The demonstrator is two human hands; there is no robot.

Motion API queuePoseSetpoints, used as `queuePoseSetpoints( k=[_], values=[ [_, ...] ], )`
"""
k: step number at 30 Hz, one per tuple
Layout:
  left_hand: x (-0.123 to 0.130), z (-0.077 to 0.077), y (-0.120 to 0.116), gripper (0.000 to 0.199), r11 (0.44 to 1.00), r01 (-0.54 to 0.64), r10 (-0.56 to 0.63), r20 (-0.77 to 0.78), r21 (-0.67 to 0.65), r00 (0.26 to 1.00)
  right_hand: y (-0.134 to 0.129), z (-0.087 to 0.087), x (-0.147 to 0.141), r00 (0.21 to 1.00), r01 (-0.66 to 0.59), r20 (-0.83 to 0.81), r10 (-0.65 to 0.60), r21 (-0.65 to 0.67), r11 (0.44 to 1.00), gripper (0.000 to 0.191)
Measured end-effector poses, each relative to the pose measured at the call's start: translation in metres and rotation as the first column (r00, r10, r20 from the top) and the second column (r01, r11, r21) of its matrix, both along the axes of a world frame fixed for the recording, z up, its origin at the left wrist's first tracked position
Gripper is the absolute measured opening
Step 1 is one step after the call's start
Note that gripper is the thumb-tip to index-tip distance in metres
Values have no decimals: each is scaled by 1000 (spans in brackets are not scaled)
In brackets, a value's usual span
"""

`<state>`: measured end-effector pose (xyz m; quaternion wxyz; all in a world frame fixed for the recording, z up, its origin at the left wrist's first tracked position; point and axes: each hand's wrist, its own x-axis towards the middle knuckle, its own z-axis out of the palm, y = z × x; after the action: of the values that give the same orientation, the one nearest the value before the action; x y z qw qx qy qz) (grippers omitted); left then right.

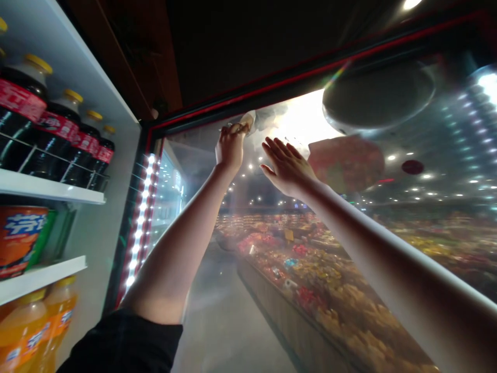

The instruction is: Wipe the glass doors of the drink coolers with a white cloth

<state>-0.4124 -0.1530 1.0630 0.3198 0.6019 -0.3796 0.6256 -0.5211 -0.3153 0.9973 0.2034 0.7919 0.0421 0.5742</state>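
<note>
the big glass door [252, 194] leaned across most of the view, with a black and red edge [233, 101], and both hands were up near its top. in the glass was a long stand [267, 305] with heaps of small bright things [330, 274], too blurry to name. a bright glare hid part of the glass.

on the left was the drinks fridge [93, 233], cut off by the side of the view. dark cola bottles [58, 124] with yellow caps stood on its top shelf [50, 186]. orange soda bottles [29, 331] were lower down, cut off at the bottom.

the right arm [361, 233] reached up from the low right corner. the left arm [182, 238] came up from a black sleeve [128, 342], almost straight, and its wrist bent a bit.

the right hand [289, 168] was wide open, fingers nearly straight and thumb out, and held nothing. the left hand [230, 147] was higher, with its fingers curled. a small pale blob [250, 121] was right by its fingertips, too blurry to name, and i cannot tell if the hand had hold of it.
</note>
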Motion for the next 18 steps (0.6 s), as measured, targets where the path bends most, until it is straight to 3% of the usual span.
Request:
queuePoseSetpoints(
  k=[3, 6, 9, 13, 15, 18],
  values=[
    [5, 11, 4, 60, 999, 19, -19, 21, 30, 1000, -6, 1, 1, 1000, -17, 17, 17, -28, 999, 74],
    [17, 19, 19, 55, 999, 23, -24, -44, -30, 999, -11, 2, 0, 1000, -23, 10, 24, -32, 999, 76],
    [29, 10, 32, 57, 993, -35, 22, -111, -110, 994, -11, 1, -1, 1000, -25, 16, 26, -38, 999, 75],
    [30, -10, 26, 56, 993, -80, 76, -51, -89, 996, 2, -7, 4, 999, -15, 31, 17, -71, 997, 73],
    [26, -10, 19, 56, 996, -71, 71, -11, -52, 997, 11, -10, 11, 1000, -22, 18, 24, -95, 995, 72],
    [24, 5, 20, 59, 995, -97, 97, -4, -32, 995, 22, -13, 21, 999, -40, 0, 40, -87, 995, 73]
  ],
)
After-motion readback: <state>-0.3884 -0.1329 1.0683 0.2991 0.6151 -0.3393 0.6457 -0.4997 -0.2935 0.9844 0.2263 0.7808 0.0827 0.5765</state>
